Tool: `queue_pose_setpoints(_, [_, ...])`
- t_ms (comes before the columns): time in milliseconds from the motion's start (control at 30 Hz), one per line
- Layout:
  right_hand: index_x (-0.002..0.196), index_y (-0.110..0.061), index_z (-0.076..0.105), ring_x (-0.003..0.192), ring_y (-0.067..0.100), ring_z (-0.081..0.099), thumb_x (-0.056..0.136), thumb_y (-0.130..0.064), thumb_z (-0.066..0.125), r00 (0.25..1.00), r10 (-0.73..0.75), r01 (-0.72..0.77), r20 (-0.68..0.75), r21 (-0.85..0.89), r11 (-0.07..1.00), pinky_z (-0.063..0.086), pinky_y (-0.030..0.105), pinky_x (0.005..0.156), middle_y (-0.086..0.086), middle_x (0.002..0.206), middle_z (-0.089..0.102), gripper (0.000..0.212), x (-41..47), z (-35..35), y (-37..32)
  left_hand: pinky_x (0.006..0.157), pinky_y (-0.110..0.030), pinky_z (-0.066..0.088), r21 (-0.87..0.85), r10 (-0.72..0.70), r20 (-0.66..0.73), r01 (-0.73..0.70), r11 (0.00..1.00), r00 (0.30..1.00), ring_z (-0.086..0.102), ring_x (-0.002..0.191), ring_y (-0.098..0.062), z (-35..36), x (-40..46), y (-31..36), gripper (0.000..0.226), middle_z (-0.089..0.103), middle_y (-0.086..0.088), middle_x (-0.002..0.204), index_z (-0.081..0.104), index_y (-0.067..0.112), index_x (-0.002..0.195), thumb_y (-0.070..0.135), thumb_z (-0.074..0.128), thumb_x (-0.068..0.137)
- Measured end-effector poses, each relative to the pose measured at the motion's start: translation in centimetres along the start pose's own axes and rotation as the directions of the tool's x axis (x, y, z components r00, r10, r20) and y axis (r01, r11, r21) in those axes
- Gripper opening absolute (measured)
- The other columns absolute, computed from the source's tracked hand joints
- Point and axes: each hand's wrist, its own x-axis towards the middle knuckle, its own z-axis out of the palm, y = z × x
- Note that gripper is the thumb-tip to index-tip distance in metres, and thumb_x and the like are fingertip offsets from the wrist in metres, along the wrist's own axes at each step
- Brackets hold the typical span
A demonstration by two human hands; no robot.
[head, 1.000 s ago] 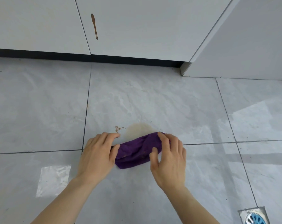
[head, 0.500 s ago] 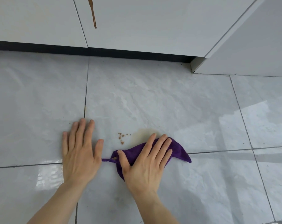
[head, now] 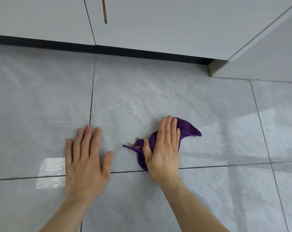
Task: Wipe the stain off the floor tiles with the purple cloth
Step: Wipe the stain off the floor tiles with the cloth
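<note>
The purple cloth (head: 189,129) lies crumpled on the grey floor tile (head: 142,101), and my right hand (head: 163,148) presses flat on top of it, thumb against its left edge. A thin tail of the cloth points left. Small brown crumbs of the stain (head: 131,144) show just left of my right thumb; whatever stain lies under the cloth is hidden. My left hand (head: 86,158) rests flat on the tile to the left, fingers spread, apart from the cloth.
White cabinet doors (head: 158,22) with a dark kickboard (head: 125,51) run along the back, and a brown drip (head: 104,12) streaks one door. A cabinet corner (head: 217,67) juts out at the right. A small brown mark (head: 90,115) sits on the grout line.
My left hand let go of the cloth and settled flat on the floor. My right hand flattened onto the cloth and pushed it forward over the pale brown patch.
</note>
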Motion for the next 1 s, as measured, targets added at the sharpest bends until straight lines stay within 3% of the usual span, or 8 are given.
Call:
queue_pose_setpoints(100, [0.159, -0.001, 0.021, 0.160, 0.024, 0.004, 0.103, -0.038, 0.041, 1.000, -0.009, 0.009, 0.001, 0.172, 0.985, 0.013, 0.050, 0.128, 0.011, 0.170, 0.016, 0.069, 1.1, -0.2, -0.3, 0.126, -0.053, 0.012, -0.009, 0.003, 0.003, -0.003, 1.000, 1.000, 0.011, 0.157, -0.025, 0.0, 0.0, 0.0, 0.072, 0.022, -0.009, 0.168, 0.022, 0.014, 0.159, 0.053, 0.024, 0.098])
queue_pose_setpoints(233, [0.160, -0.006, 0.022, 0.159, 0.012, 0.005, 0.104, -0.037, 0.035, 0.994, -0.077, 0.032, 0.075, 0.472, 0.881, 0.010, 0.043, 0.130, 0.002, 0.170, 0.017, 0.065, 0.9, -0.8, -3.0, 0.126, -0.054, 0.013, -0.038, 0.001, -0.006, -0.001, 0.999, 1.000, 0.012, 0.157, -0.024, -0.1, 0.1, -0.1, 0.071, 0.024, -0.009, 0.167, 0.024, 0.015, 0.158, 0.051, 0.027, 0.097])
queue_pose_setpoints(300, [0.160, -0.005, 0.020, 0.159, 0.014, 0.002, 0.104, -0.037, 0.035, 0.985, -0.150, 0.098, 0.086, 0.432, 0.896, 0.009, 0.045, 0.129, 0.006, 0.171, 0.017, 0.066, 0.4, -0.1, -4.5, 0.126, -0.054, 0.014, -0.049, 0.019, -0.015, -0.020, 0.999, 1.000, 0.013, 0.157, -0.024, 0.0, 0.1, -0.2, 0.071, 0.025, -0.009, 0.167, 0.026, 0.014, 0.158, 0.051, 0.027, 0.097])
queue_pose_setpoints(467, [0.161, -0.006, 0.016, 0.160, 0.026, -0.003, 0.100, -0.060, 0.042, 0.977, -0.193, 0.189, 0.094, 0.044, 0.981, 0.009, 0.050, 0.129, 0.010, 0.172, 0.010, 0.086, -0.1, 1.4, -5.5, 0.127, -0.052, 0.012, -0.102, -0.001, -0.016, 0.000, 0.995, 1.000, 0.011, 0.157, -0.020, 0.2, 0.1, -0.3, 0.073, 0.024, -0.006, 0.167, 0.024, 0.013, 0.158, 0.053, 0.023, 0.097])
queue_pose_setpoints(567, [0.162, -0.008, 0.014, 0.159, 0.025, -0.005, 0.099, -0.067, 0.037, 0.971, -0.190, 0.197, 0.148, -0.035, 0.980, 0.009, 0.054, 0.128, 0.008, 0.172, 0.007, 0.089, -0.3, 1.1, -5.6, 0.127, -0.051, 0.012, -0.121, -0.023, -0.006, 0.022, 0.992, 1.000, 0.010, 0.157, -0.018, 0.2, 0.2, -0.4, 0.074, 0.024, -0.005, 0.168, 0.022, 0.013, 0.158, 0.054, 0.025, 0.097])
queue_pose_setpoints(700, [0.161, -0.011, 0.021, 0.160, 0.024, -0.002, 0.097, -0.065, 0.044, 0.971, -0.175, 0.184, 0.165, -0.045, 0.982, 0.013, 0.056, 0.127, 0.006, 0.172, 0.011, 0.086, -2.6, 0.0, -3.7, 0.127, -0.052, 0.013, -0.102, -0.013, 0.008, 0.014, 0.995, 1.000, 0.010, 0.157, -0.019, 0.1, 0.1, -0.5, 0.074, 0.023, -0.006, 0.168, 0.021, 0.012, 0.159, 0.053, 0.030, 0.097])
queue_pose_setpoints(833, [0.159, -0.010, 0.029, 0.159, 0.024, 0.006, 0.094, -0.057, 0.052, 0.991, -0.102, 0.107, 0.081, -0.056, 0.993, 0.017, 0.057, 0.126, 0.005, 0.171, 0.018, 0.083, -4.5, -1.4, 1.0, 0.127, -0.052, 0.013, -0.093, -0.016, 0.008, 0.017, 0.996, 1.000, 0.010, 0.157, -0.020, 0.1, 0.1, -0.5, 0.075, 0.023, -0.006, 0.168, 0.022, 0.011, 0.158, 0.051, 0.033, 0.096])
queue_pose_setpoints(1000, [0.161, -0.005, 0.017, 0.160, 0.024, 0.003, 0.092, -0.061, 0.053, 1.000, 0.020, -0.020, 0.020, -0.001, 1.000, 0.017, 0.053, 0.127, 0.011, 0.171, 0.012, 0.096, -3.3, -2.6, 4.2, 0.127, -0.051, 0.012, -0.060, -0.009, 0.020, 0.010, 0.998, 1.000, 0.008, 0.158, -0.021, 0.1, 0.1, -0.3, 0.074, 0.020, -0.007, 0.168, 0.020, 0.010, 0.158, 0.052, 0.028, 0.098])
